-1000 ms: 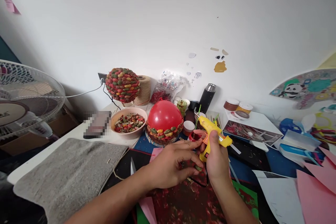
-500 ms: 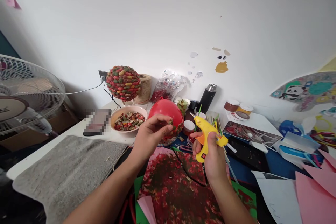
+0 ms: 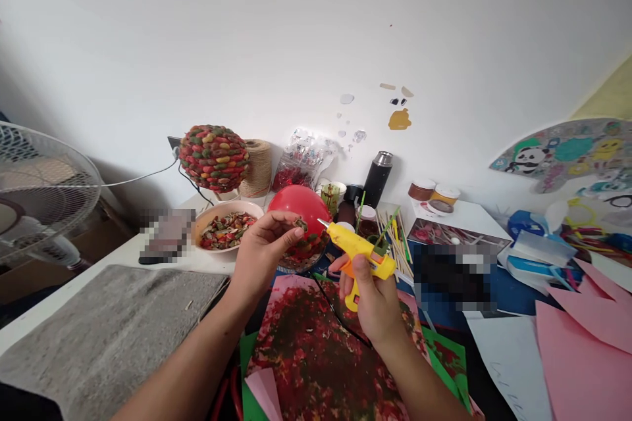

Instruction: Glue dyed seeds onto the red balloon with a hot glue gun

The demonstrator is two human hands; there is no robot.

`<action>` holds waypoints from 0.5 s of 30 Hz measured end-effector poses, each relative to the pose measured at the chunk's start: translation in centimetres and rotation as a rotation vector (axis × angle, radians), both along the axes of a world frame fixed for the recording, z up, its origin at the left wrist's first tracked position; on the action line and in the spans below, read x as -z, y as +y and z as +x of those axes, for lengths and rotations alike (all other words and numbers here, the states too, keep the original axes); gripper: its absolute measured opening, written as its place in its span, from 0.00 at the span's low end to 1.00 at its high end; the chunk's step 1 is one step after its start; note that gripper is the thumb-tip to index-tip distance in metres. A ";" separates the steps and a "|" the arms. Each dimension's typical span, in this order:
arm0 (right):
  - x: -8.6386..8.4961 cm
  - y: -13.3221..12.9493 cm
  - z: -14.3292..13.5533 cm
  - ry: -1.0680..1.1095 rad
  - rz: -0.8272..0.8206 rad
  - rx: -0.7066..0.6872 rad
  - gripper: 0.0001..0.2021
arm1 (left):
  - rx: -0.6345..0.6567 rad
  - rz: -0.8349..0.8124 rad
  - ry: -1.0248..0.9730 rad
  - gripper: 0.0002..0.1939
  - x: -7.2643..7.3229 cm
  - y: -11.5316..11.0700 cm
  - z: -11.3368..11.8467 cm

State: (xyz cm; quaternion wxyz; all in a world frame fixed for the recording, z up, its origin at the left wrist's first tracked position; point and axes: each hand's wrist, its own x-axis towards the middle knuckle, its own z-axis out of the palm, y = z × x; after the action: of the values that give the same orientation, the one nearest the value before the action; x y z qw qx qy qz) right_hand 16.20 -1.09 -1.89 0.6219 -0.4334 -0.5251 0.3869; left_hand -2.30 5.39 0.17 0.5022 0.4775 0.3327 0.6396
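My right hand (image 3: 372,299) is wrapped round the grip of a yellow hot glue gun (image 3: 358,247), its metal nozzle pointing left. Between the thumb and fingers of my left hand (image 3: 266,243) is a small dark green shell (image 3: 299,225), which looks like a painted pistachio shell. The nozzle is close to this shell; whether they touch I cannot tell. Just behind my left hand sits a red balloon (image 3: 299,202), with coloured shells round its lower part. A pink bowl (image 3: 201,223) of similar painted shells stands to the left.
A shell-covered ball (image 3: 214,158) stands by a twine spool (image 3: 257,168) at the wall. Paint-stained paper (image 3: 326,355) lies in front, crossed by a black cord (image 3: 340,319). A black flask (image 3: 378,179), a white box (image 3: 457,220), a fan (image 3: 44,191) and a grey mat (image 3: 113,335) surround the workspace.
The glue gun has come nearer to the shell in my left hand, nozzle towards it. The whole view has shifted, so most things sit further left.
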 end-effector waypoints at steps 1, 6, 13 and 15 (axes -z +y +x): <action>0.1 -0.1 -0.1 -0.007 0.002 -0.005 0.35 | -0.004 0.001 0.017 0.19 0.0 -0.1 0.0; 0.7 -0.3 -0.1 -0.058 0.000 -0.019 0.36 | -0.006 0.008 0.061 0.20 -0.2 -0.5 0.3; 0.7 -0.3 -0.1 -0.106 -0.004 -0.021 0.36 | -0.024 0.025 0.105 0.20 -0.1 -0.6 0.3; 0.6 -0.3 -0.2 -0.117 0.001 -0.021 0.36 | -0.021 0.025 0.102 0.19 -0.1 -0.6 0.3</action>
State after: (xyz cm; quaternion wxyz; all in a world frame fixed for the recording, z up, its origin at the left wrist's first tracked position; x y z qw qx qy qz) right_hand 16.00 -1.38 -2.49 0.5861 -0.4493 -0.5656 0.3670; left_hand -1.99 4.79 0.27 0.4721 0.5120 0.3548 0.6238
